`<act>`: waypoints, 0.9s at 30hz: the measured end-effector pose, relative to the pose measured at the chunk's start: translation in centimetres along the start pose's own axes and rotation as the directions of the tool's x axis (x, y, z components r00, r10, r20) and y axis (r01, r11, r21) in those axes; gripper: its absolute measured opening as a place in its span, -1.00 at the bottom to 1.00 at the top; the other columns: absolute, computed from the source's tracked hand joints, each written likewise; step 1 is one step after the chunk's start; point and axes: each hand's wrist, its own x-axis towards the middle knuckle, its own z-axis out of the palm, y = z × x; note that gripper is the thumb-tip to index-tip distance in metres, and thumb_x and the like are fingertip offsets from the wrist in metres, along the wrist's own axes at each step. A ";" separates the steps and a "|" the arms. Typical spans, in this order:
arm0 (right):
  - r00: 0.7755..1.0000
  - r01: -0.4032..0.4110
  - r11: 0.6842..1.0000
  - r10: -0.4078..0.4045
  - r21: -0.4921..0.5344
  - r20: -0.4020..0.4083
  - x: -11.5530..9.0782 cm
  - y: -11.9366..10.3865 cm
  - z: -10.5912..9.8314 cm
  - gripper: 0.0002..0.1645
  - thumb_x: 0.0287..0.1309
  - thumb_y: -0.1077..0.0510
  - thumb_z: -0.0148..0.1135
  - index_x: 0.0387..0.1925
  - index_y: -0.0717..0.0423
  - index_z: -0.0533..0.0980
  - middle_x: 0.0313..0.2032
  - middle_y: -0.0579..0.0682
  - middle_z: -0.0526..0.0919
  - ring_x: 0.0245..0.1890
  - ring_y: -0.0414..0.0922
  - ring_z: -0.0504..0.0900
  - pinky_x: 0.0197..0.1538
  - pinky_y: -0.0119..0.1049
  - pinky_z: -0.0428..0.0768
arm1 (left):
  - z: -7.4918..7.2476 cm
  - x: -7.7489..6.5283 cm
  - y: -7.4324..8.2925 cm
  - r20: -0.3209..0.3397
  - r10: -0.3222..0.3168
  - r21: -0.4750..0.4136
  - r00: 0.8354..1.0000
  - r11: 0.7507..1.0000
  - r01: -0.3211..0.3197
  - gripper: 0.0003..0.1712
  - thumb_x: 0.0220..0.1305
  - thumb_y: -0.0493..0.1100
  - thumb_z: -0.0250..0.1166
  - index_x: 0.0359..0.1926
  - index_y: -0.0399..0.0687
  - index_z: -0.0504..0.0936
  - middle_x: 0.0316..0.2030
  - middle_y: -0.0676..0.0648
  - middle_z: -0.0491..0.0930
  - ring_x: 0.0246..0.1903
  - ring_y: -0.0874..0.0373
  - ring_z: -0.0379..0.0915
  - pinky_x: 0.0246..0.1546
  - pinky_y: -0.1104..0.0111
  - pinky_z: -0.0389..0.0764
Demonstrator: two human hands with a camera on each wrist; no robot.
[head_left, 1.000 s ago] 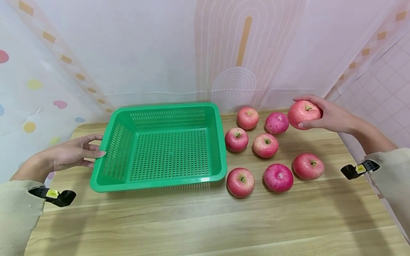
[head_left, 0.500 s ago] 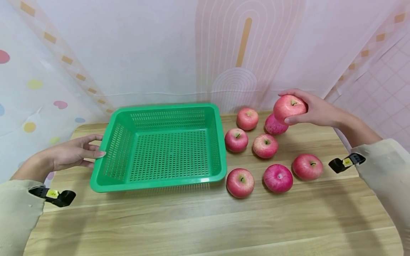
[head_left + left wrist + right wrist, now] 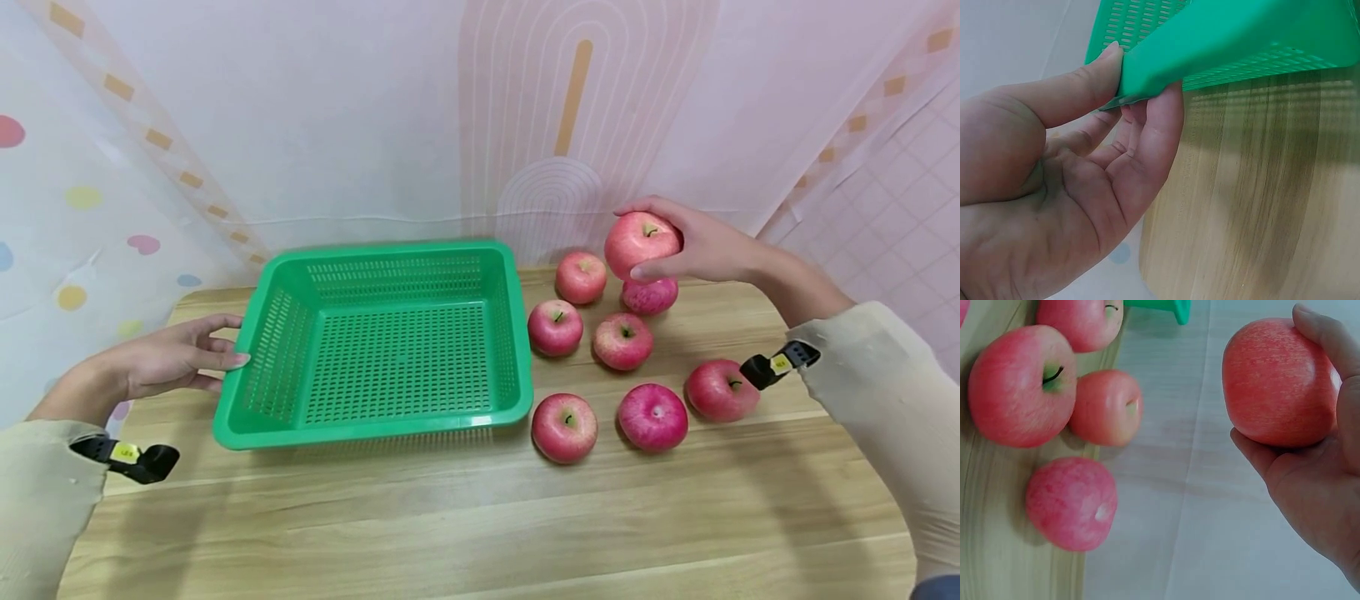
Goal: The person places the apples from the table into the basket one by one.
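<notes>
A green plastic basket (image 3: 375, 433) with perforated walls sits on the wooden table, nothing inside it. My left hand (image 3: 176, 358) pinches its left rim; in the left wrist view the thumb (image 3: 1079, 90) lies on top of the rim and the fingers curl beneath. My right hand (image 3: 701, 242) grips a light red apple (image 3: 637, 243), held in the air above the back of the table. In the right wrist view that apple (image 3: 1279, 384) rests between thumb and fingers, well apart from the others. It partly covers a darker pink apple (image 3: 651, 296) in the head view.
Several more apples lie right of the basket, among them a front apple (image 3: 564, 428), a deep pink apple (image 3: 652, 417) and a red apple (image 3: 722, 390) beneath the right wrist's camera strap. Behind the wooden table (image 3: 450, 525) hangs a pale patterned cloth (image 3: 337, 125).
My right hand has carried its apple leftward and slightly up, from the right side to over the darker pink apple. The left hand and basket have stayed in place.
</notes>
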 end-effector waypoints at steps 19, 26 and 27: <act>0.995 0.045 0.998 -0.049 0.045 0.089 4.3 -2.3 2.1 -0.11 0.16 0.13 0.50 0.45 -0.03 0.28 0.21 0.01 0.50 0.12 -0.11 0.51 0.20 -0.21 0.51 | 0.0 0.1 -0.1 -0.004 0.000 0.004 1.000 1.000 0.000 -0.47 0.56 -0.33 0.09 0.38 -0.03 0.07 -0.07 -0.04 0.62 -0.13 0.08 0.67 -0.08 0.19 0.73; 0.988 0.109 0.993 -0.113 0.044 0.105 5.6 -3.0 2.9 -0.12 0.16 0.10 0.50 0.45 -0.06 0.29 0.21 -0.04 0.51 0.14 -0.13 0.50 0.21 -0.20 0.50 | -0.2 0.0 -0.3 0.019 0.018 -0.015 1.000 1.000 -0.018 -0.56 0.57 -0.35 0.07 0.26 0.18 0.19 -0.07 -0.04 0.63 -0.13 0.07 0.68 -0.07 0.18 0.73; 0.988 0.112 0.993 -0.116 0.042 0.106 5.8 -3.2 3.1 -0.12 0.16 0.10 0.51 0.45 -0.07 0.29 0.20 -0.05 0.51 0.14 -0.13 0.50 0.21 -0.19 0.50 | -0.2 0.0 -0.3 0.023 0.020 -0.017 1.000 1.000 -0.019 -0.57 0.57 -0.35 0.06 0.24 0.19 0.20 -0.07 -0.04 0.63 -0.13 0.07 0.68 -0.07 0.18 0.73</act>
